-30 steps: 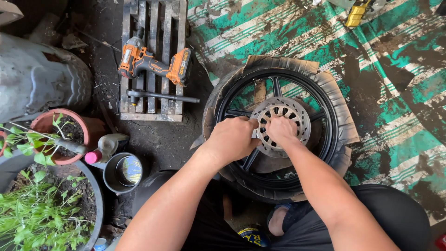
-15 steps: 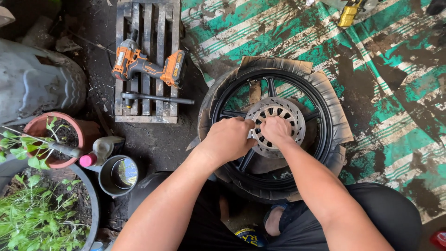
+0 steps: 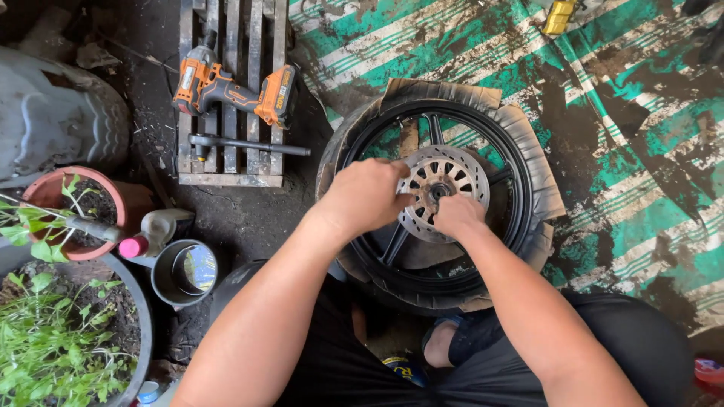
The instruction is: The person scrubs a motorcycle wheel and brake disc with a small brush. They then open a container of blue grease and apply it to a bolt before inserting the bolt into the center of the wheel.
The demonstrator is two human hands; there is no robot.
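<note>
A black motorcycle wheel (image 3: 520,188) with its tyre lies flat on pieces of cardboard in front of me. A round silver brake disc (image 3: 452,167) with holes sits on its hub. My left hand (image 3: 363,194) rests on the disc's left edge, fingers curled over it. My right hand (image 3: 455,215) pinches at the disc's lower part near the centre; what its fingertips hold is hidden.
An orange and black cordless impact driver (image 3: 235,89) and a long ratchet wrench (image 3: 245,145) lie on a small wooden pallet (image 3: 226,178). Left of me stand a metal cup (image 3: 185,273), a grey bottle with a pink cap (image 3: 147,235), potted plants (image 3: 56,339) and a grey tank (image 3: 53,120).
Both hands stay on the brake disc; my right hand has slid from the disc's top down to its lower centre. The camera view has shifted slightly.
</note>
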